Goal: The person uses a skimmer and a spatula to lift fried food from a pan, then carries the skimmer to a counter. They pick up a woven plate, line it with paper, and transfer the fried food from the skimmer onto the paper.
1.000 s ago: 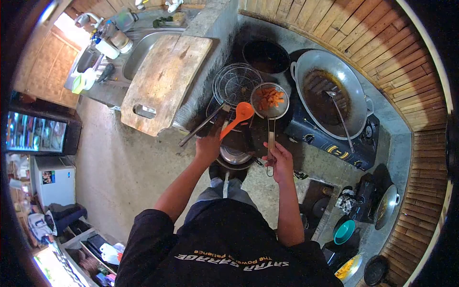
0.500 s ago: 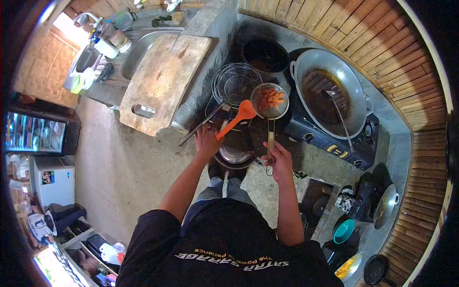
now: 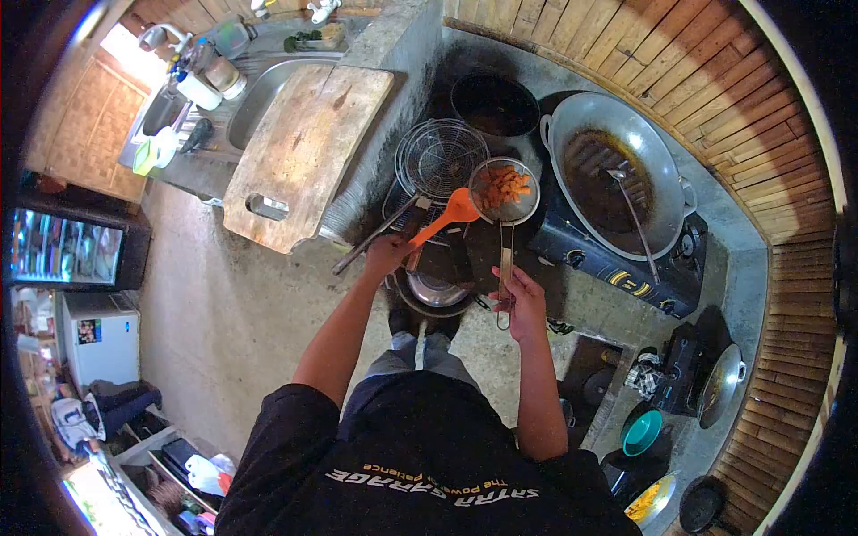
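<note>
My left hand (image 3: 386,255) is closed on the handle of an orange spoon (image 3: 460,206), whose bowl lies right at the strainer's left rim. My right hand (image 3: 524,305) grips the long metal handle of a fine-mesh strainer (image 3: 520,213). Small orange-red chopped pieces (image 3: 502,186) lie in its mesh. Beyond my left hand, a round wire skimmer (image 3: 438,154) rests over the dark stove area, its handle slanting down past that hand. Below the spoon, a shiny metal lid or pan (image 3: 435,290) shows in part.
A large wok (image 3: 657,156) with dark oil and a metal ladle (image 3: 636,214) sits on a gas stove (image 3: 617,275) to the right. Behind the strainer stands a black pan (image 3: 478,100). A wooden cutting board (image 3: 295,152) lies by the sink at left. A green bowl (image 3: 642,433) is lower right.
My left hand has shifted slightly with the spoon, whose handle now lies a little flatter. The strainer and my right hand stay nearly in place.
</note>
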Available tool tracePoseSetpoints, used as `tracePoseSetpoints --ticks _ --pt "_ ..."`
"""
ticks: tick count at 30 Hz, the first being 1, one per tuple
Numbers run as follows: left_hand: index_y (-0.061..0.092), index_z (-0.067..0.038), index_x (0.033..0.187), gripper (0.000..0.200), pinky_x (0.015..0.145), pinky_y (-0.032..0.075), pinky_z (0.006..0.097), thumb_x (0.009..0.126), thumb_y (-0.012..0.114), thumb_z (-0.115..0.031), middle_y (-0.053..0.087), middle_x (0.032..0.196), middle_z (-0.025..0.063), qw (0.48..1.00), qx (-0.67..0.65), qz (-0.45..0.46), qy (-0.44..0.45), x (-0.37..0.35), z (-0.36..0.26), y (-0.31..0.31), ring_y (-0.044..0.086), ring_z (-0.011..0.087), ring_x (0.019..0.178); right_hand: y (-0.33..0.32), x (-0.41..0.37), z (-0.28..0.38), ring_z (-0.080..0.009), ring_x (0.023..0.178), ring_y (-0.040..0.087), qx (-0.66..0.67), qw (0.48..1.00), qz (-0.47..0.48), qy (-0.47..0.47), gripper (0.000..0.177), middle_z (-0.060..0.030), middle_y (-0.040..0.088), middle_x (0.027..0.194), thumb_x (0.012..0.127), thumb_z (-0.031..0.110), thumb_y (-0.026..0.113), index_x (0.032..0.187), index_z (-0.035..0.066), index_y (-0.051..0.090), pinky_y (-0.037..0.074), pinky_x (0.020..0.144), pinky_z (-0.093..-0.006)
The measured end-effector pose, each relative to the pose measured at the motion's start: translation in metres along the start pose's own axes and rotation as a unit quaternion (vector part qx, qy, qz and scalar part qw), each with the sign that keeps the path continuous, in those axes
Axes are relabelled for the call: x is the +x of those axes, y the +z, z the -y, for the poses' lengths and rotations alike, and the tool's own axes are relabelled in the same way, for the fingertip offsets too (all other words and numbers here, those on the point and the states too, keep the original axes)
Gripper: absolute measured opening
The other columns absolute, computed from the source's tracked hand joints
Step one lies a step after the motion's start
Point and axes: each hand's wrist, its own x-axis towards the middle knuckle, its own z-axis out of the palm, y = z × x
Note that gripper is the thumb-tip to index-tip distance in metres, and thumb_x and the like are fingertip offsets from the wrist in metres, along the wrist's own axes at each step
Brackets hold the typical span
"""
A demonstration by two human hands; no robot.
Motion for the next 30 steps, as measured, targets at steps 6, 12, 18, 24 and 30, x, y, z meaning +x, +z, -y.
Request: tracePoseSetpoints --ticks 6,12,18,24,30 --pt "0.071 -0.003 0.083 0.053 0.069 0.052 0.0382 0.071 0.075 -0.054 0.066 0.070 0.0140 0.994 -0.049 0.009 -0.095 0.021 0.022 0.006 0.067 0.0235 0.069 -0.005 0.003 -0.008 -0.0199 0.067 0.067 0.000 1.000 0.013 -0.004 0.038 -0.0103 0.064 0.116 0.094 0.015 0.054 0.130 0.003 0.050 0.052 0.047 -0.0283" --pt "0.067 -0.003 0.095 0.052 0.051 0.051 0.0348 0.069 0.079 -0.045 0.063 0.064 0.0128 0.992 -0.065 -0.110 0.005 0.048 0.058 0.022 0.064 0.0205 0.059 -0.009 0.005 -0.011 -0.0199 0.068 0.067 0.004 1.000 0.021 -0.001 0.040 -0.0112 0.064 0.116 0.093 0.017 0.056 0.130 0.002 0.050 0.052 0.047 -0.0287" --pt "0.069 -0.001 0.092 0.043 0.037 0.042 0.0334 0.068 0.082 -0.034 0.061 0.062 0.0106 0.974 -0.120 0.145 -0.127 0.024 -0.011 -0.025 0.054 0.0189 0.042 -0.006 0.005 -0.010 -0.0194 0.068 0.067 0.004 1.000 0.019 -0.002 0.039 -0.0116 0.065 0.115 0.093 0.016 0.057 0.129 0.002 0.051 0.053 0.048 -0.0289" --pt "0.070 -0.001 0.093 0.044 0.042 0.045 0.0359 0.070 0.079 -0.038 0.066 0.070 0.0108 0.974 -0.102 0.162 -0.117 0.027 -0.005 -0.026 0.060 0.0202 0.049 -0.006 0.006 -0.010 -0.0196 0.068 0.067 0.002 1.000 0.018 0.005 0.038 -0.0104 0.065 0.116 0.093 0.015 0.056 0.128 0.003 0.051 0.053 0.048 -0.0296" --pt "0.067 0.001 0.095 0.051 0.072 0.052 0.0412 0.077 0.069 -0.047 0.069 0.086 0.0183 0.996 -0.041 0.056 -0.061 0.051 0.037 -0.003 0.068 0.0328 0.084 -0.008 0.008 -0.011 -0.0198 0.069 0.067 -0.006 1.000 0.016 0.008 0.038 -0.0095 0.064 0.118 0.093 0.014 0.055 0.130 0.005 0.051 0.053 0.048 -0.0298"
